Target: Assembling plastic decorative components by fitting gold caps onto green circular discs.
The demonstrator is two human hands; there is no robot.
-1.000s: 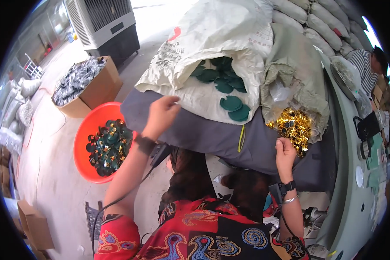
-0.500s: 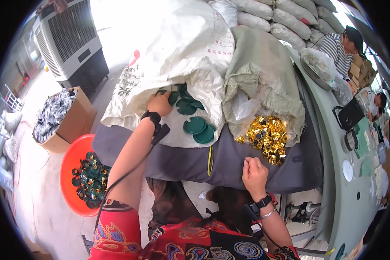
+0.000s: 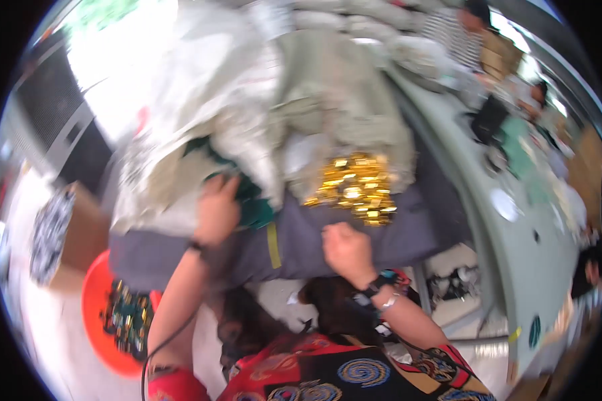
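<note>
Just beside left grip lie green discs.

Strong white light is pouring in at the upper left, and blurred greenery is showing at its top edge. A tall air cooler is standing beside it. Pale floor is stretching down the left side, where a cardboard box is sitting. Stacked sacks are lining the back. A long, pale green table is running along the right, appearing curved, with a metal frame showing underneath.
</note>
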